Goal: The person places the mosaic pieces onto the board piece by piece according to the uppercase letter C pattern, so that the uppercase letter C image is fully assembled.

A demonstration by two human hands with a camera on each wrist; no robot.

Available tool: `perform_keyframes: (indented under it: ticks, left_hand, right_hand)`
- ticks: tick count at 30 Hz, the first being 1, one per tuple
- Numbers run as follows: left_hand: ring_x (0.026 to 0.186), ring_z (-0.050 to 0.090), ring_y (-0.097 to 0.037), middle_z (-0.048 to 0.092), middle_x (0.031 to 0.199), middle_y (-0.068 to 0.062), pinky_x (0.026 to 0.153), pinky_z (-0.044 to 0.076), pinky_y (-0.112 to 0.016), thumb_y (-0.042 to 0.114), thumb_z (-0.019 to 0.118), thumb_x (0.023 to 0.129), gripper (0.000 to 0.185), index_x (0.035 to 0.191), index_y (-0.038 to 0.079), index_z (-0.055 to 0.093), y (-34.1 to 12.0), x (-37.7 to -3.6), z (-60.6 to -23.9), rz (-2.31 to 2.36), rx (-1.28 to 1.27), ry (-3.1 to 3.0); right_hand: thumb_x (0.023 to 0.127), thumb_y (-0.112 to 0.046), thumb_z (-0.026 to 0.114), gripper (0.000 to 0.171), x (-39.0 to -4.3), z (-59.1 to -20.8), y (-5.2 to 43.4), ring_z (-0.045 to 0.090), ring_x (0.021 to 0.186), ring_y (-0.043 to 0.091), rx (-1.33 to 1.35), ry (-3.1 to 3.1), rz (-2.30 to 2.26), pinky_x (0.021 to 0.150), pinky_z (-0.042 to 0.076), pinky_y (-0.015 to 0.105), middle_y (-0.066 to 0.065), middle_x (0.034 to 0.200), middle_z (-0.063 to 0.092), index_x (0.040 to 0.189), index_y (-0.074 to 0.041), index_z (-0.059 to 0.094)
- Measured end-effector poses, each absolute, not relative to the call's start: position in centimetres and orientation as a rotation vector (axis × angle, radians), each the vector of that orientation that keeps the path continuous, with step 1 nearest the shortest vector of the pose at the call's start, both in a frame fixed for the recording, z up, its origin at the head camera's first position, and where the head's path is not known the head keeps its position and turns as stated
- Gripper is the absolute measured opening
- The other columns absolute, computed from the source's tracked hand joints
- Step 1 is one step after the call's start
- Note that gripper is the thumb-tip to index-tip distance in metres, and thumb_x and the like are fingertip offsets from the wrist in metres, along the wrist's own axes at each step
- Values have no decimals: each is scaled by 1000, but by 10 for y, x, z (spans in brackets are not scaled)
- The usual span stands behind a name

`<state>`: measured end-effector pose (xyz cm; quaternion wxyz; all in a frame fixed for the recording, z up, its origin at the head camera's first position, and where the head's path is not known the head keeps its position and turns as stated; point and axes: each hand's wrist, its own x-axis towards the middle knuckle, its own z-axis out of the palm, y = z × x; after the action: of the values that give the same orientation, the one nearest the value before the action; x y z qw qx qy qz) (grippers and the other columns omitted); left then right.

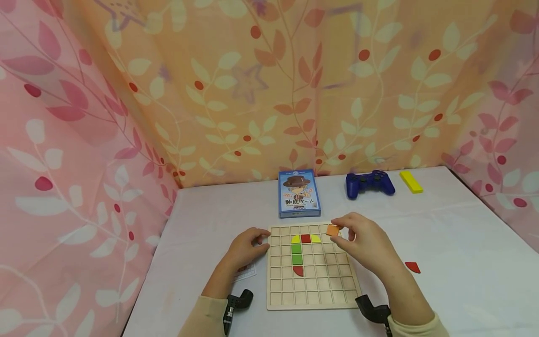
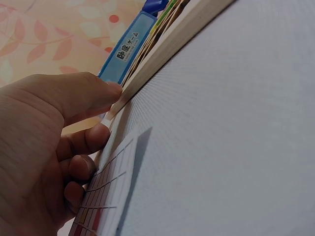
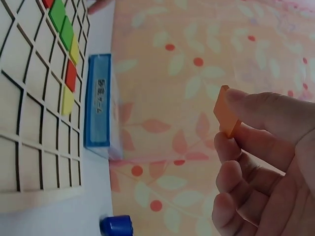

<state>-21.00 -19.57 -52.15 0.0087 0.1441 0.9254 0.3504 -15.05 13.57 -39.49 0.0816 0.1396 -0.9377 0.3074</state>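
A wooden grid board (image 1: 312, 297) lies on the table. Along its left edge rests my left hand (image 1: 245, 247), its thumb and index finger touching the side with a gap between them. Partly beneath that hand is a printed grid card (image 2: 109, 189). Between thumb and index finger, my right hand (image 1: 367, 241) pinches an orange square tile (image 3: 227, 112), held above the board's upper right corner. Red, yellow and green tiles sit in the board's cells: two green squares (image 1: 296, 254) in a column, a red square (image 1: 305, 238) and yellow quarter-rounds (image 1: 315, 238) above, a red quarter-round (image 1: 298, 270) below.
A blue game box (image 1: 299, 194) lies just behind the board. Farther right are a dark blue game controller (image 1: 370, 184) and a yellow bar (image 1: 411, 182). One loose red quarter-round tile (image 1: 413, 267) is right of my right forearm. Floral curtains (image 1: 261, 93) surround the table.
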Motion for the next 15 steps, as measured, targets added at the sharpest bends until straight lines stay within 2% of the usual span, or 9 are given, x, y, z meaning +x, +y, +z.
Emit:
perform_keyframes:
  ticks: [5,10,15]
  left_hand:
    - [77,49,-11,55,87,7,67,41,-30,37,70,83,33,115,30,65,-196,-210,-522,1109,441,2882]
    - [77,49,-11,55,88,6,67,41,-30,37,70,83,33,115,29,65,-196,-209,-521,1105,437,2876]
    - [77,49,-12,56,88,5,68,40,-30,37,70,84,33,115,29,65,-196,-210,-518,1094,440,2880]
  right_hand:
    - [82,-26,74,35,-151,-404,122,47,69,12,463,-2849,926,54,38,28,-8,97,58,114,-15,68]
    - [84,-24,72,25,-152,-417,113,47,72,12,552,-2872,956,59,39,28,-9,97,56,108,-16,68]
    - [85,-21,70,20,-153,-427,102,56,87,12,601,-2898,959,74,47,33,-9,98,53,104,-18,66]
